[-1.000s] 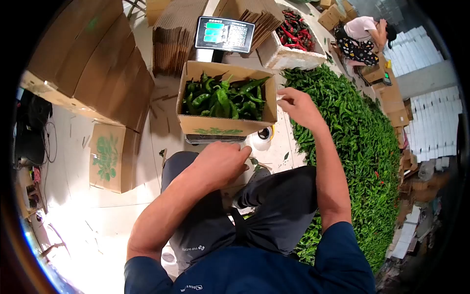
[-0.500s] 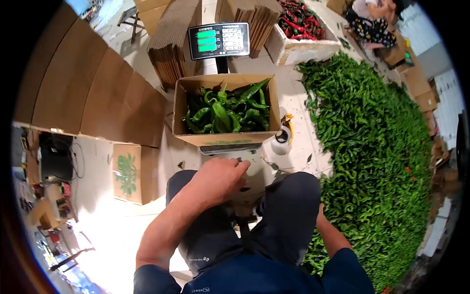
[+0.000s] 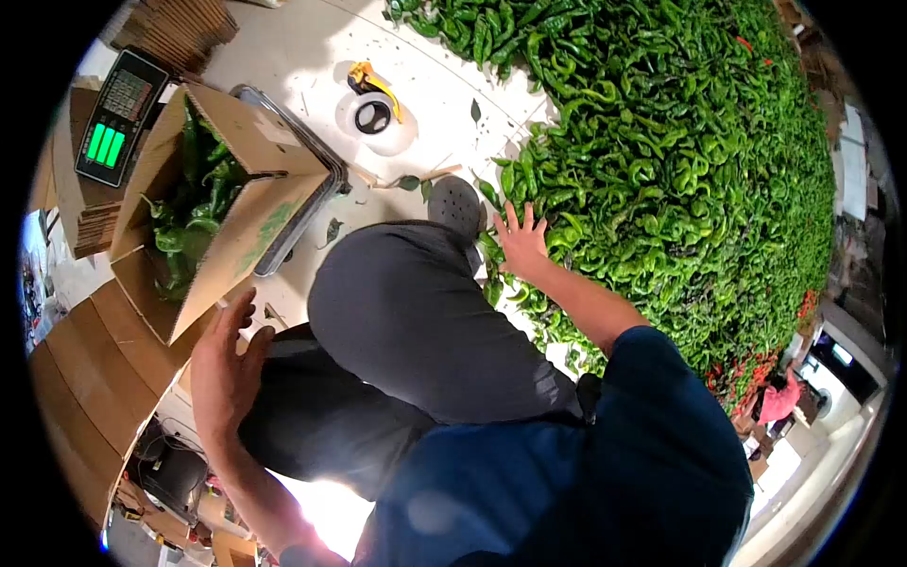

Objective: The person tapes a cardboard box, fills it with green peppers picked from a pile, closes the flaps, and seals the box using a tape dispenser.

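The carton (image 3: 241,260) holding green peppers (image 3: 194,231) stands at left. My left hand (image 3: 225,369) is raised just beside it, fingers upward, thumb apart. My right hand (image 3: 523,249) extends, fingers spread, at the edge of the pepper pile (image 3: 671,180); contact unclear.

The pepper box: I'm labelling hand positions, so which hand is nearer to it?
Left. The left hand is close beside the pepper box; whether it touches is unclear. The right hand is farther away, spread open at the edge of the green pepper pile.
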`<state>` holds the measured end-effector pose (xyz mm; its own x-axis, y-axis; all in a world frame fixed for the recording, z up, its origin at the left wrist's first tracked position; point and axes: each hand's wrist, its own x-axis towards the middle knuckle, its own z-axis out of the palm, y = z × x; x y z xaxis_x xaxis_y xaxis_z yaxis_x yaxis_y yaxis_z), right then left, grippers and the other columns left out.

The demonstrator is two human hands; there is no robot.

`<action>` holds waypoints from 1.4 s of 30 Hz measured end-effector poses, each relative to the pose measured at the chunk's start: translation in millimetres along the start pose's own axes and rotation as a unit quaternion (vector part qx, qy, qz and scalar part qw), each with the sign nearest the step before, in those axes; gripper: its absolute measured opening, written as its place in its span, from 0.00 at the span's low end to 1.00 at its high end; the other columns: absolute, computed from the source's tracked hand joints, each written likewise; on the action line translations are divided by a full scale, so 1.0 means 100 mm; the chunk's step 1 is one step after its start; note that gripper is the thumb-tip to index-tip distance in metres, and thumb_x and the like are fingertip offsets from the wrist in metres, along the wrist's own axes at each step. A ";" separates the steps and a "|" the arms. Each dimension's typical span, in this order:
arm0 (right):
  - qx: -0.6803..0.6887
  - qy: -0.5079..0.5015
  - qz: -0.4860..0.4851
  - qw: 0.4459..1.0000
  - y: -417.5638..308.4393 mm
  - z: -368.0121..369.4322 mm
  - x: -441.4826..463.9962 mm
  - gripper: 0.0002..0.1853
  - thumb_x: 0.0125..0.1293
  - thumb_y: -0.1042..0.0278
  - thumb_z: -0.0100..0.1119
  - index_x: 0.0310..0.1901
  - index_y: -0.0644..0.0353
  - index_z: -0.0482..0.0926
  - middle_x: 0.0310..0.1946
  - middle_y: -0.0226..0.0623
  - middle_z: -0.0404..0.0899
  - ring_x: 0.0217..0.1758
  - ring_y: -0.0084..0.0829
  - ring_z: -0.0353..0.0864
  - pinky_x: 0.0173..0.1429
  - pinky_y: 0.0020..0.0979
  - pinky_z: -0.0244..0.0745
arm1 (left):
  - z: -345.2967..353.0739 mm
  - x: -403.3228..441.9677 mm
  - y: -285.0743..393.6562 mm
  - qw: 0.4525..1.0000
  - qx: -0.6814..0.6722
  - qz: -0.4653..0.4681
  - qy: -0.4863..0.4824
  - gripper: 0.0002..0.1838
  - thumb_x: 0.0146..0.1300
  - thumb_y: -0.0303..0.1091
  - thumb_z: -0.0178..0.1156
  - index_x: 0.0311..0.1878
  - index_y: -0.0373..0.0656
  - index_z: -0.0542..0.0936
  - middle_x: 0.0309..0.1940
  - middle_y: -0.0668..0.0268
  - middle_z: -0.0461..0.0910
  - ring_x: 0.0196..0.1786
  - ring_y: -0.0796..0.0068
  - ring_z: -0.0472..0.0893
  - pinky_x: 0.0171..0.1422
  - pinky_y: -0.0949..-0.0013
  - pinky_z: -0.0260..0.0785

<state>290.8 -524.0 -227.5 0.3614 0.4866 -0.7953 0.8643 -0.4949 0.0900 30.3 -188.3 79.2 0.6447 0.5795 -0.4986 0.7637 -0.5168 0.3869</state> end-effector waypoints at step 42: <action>0.115 0.130 0.187 0.967 0.26 -0.54 0.84 0.64 0.55 0.36 0.74 0.83 0.43 0.39 0.83 0.47 0.37 0.82 0.63 0.45 0.73 0.70 0.59 | -0.02 0.26 0.07 0.999 -0.014 -0.017 -0.045 0.27 0.64 0.28 0.66 0.67 0.43 0.76 0.53 0.53 0.84 0.56 0.58 0.84 0.60 0.60 0.75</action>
<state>363.1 -457.0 -259.3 0.7352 0.3926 -0.5526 0.5663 -0.8038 0.1823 52.3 -176.1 70.4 0.6144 0.5367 -0.5783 0.7860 -0.4798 0.3898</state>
